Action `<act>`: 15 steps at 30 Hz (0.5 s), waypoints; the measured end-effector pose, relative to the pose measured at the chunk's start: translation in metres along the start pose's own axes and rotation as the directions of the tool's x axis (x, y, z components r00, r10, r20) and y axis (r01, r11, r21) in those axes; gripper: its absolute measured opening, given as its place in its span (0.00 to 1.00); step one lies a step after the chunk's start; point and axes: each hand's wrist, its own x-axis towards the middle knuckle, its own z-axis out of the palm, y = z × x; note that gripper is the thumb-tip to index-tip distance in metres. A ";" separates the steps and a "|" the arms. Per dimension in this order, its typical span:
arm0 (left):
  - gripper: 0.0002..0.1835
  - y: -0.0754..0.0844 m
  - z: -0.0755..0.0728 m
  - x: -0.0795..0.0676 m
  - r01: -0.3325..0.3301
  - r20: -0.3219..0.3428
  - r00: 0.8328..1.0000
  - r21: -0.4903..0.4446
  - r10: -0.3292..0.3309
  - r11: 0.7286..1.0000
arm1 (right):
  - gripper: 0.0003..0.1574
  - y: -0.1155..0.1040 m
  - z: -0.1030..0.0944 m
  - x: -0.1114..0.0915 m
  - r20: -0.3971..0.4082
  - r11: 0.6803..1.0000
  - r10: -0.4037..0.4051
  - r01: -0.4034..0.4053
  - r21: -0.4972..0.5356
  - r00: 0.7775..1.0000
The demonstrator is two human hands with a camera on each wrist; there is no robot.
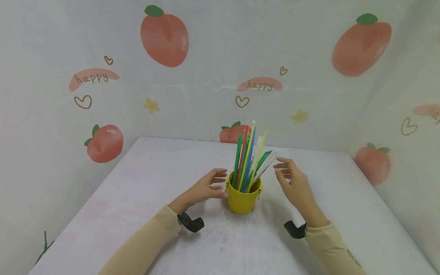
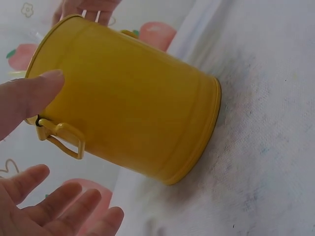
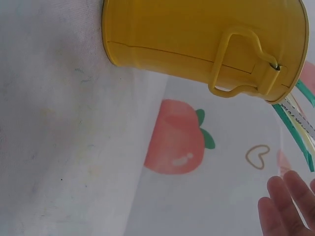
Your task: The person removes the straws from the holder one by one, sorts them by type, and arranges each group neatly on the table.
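A small yellow metal bucket [image 1: 241, 201] with a loop handle on each side stands upright on the table. Several long drinking straws [image 1: 243, 160] lean out of it in red, yellow, blue, green and white, some in printed wrappers. To the bucket's left is my left hand [image 1: 207, 187], fingers loosely bent and spread; in the left wrist view its thumb [image 2: 37, 91] overlaps the bucket wall near the rim, the other fingers below the handle [image 2: 66, 137]. My right hand [image 1: 293, 183] hovers at the right, fingertips close by the tip of a white straw [image 1: 269, 160], gripping nothing.
The white table [image 1: 165, 152] meets a cloth backdrop [image 1: 213, 46] printed with red fruit, hearts and "happy" lettering behind and at both sides. A black wrist mount [image 1: 190, 222] is on the left wrist, another [image 1: 295, 230] on the right.
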 end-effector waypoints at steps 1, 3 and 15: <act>0.43 0.000 0.000 0.000 0.002 -0.001 1.000 -0.004 -0.002 1.000 | 0.22 0.000 0.000 0.000 -0.002 1.000 0.000 0.000 0.001 1.000; 0.43 -0.001 0.001 0.001 0.007 -0.001 1.000 -0.010 -0.007 1.000 | 0.23 0.000 0.001 0.000 -0.004 1.000 0.003 -0.003 0.005 1.000; 0.45 -0.002 0.003 0.003 0.038 -0.016 0.999 -0.038 -0.039 0.999 | 0.25 -0.004 0.004 0.000 -0.030 1.000 0.002 -0.002 0.016 1.000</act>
